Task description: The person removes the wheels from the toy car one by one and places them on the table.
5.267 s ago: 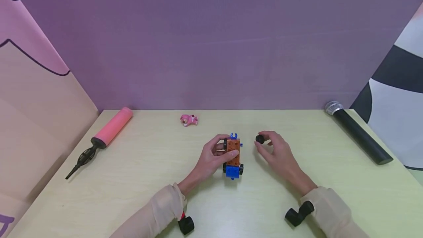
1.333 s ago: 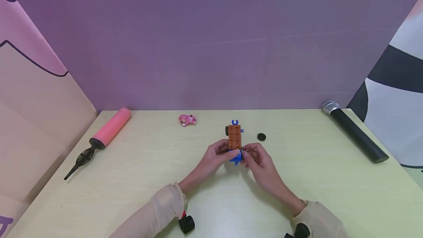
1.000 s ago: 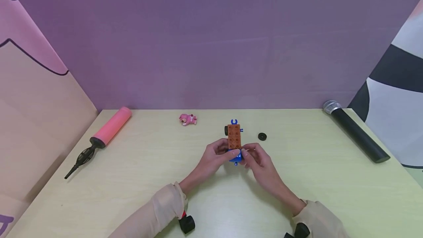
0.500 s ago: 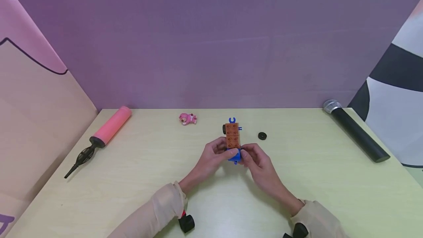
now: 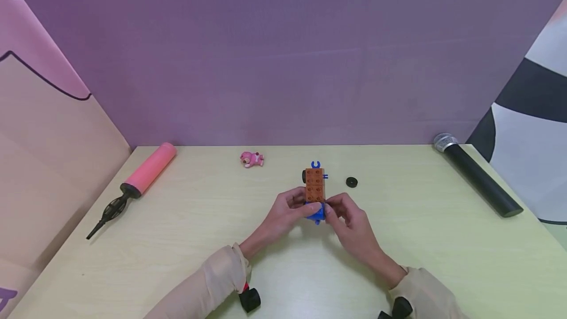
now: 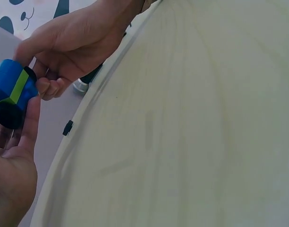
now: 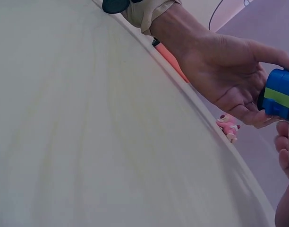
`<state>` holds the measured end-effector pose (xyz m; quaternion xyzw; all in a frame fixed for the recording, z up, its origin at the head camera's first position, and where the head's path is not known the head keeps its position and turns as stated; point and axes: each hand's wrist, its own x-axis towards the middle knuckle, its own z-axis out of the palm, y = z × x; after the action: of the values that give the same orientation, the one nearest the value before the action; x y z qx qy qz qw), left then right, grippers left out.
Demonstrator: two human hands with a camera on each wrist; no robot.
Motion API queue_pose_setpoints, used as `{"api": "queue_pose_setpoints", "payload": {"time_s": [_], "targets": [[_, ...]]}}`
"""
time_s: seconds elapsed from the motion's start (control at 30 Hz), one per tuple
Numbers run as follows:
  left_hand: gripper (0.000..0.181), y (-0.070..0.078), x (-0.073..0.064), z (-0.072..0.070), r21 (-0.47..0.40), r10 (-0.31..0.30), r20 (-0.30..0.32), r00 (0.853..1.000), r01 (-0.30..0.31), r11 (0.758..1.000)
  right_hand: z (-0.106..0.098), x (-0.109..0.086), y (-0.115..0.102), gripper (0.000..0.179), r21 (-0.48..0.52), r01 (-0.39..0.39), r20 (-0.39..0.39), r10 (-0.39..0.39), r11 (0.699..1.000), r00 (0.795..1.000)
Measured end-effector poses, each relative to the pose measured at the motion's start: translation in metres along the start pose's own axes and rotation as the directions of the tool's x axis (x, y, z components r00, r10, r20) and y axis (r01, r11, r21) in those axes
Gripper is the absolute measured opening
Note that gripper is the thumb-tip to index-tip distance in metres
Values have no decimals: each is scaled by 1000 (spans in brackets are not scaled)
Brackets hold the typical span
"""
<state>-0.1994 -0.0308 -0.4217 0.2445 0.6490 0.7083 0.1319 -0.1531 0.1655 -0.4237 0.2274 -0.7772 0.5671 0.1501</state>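
A toy car (image 5: 315,185) with an orange studded body and a blue rear end is held above the table. My left hand (image 5: 288,213) grips its rear, thumb across the blue part, fingers along the left side. My right hand (image 5: 350,223) pinches the black wheel (image 6: 30,73) at the rear right, thumb and index finger close together there; in the head view they hide it. A black wheel (image 5: 303,176) sits at the front left, while a bare blue axle stub (image 5: 325,176) sticks out at the front right. One loose black wheel (image 5: 352,182) lies on the table.
A small pink bear figure (image 5: 252,159) lies toward the table's back edge. On the left is a pink balloon pump (image 5: 150,170) with a black nozzle; on the right, a black microphone (image 5: 480,178). A purple panel (image 5: 283,58) stands behind the table (image 5: 186,201).
My right hand has put down the loose wheel it held 5.3 seconds ago and moved to the car's rear right. The car shifted slightly away from me, then wobbled a little in the last second.
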Motion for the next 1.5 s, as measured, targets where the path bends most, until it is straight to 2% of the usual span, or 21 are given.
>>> {"api": "queue_pose_setpoints", "payload": {"time_s": [0.1,0.17,0.33,0.5,0.77,0.97,1.17,1.33,1.5], "targets": [[48,0,0,-1,6,-1,15,1000,1,1000,0,0,3,11,-30,75,-11,-75,997,997],[47,0,-1,-2,6,1,22,1000,-2,1000,1,-1,4,12,4,96,-5,-96,995,995],[48,3,-2,-3,-7,12,22,1000,-12,1000,0,-1,6,16,129,56,35,-61,990,998],[54,3,-3,-5,-7,10,20,1000,-9,1000,0,-1,7,18,140,23,55,-31,990,998],[51,3,-5,-7,-7,19,-5,1000,-19,1000,0,-1,8,21,30,43,26,-44,999,999],[54,3,-5,-7,7,41,-8,999,-41,999,1,0,10,20,2,64,30,-64,998,998],[51,3,-5,-7,18,52,-1,999,-52,998,3,1,12,18,-45,145,37,-143,988,989],[49,3,-5,-7,32,53,12,999,-53,998,3,1,11,22,-143,219,21,-219,965,976],[54,4,-6,-6,46,55,22,998,-56,997,3,2,11,23,-167,271,7,-274,948,962]]}}
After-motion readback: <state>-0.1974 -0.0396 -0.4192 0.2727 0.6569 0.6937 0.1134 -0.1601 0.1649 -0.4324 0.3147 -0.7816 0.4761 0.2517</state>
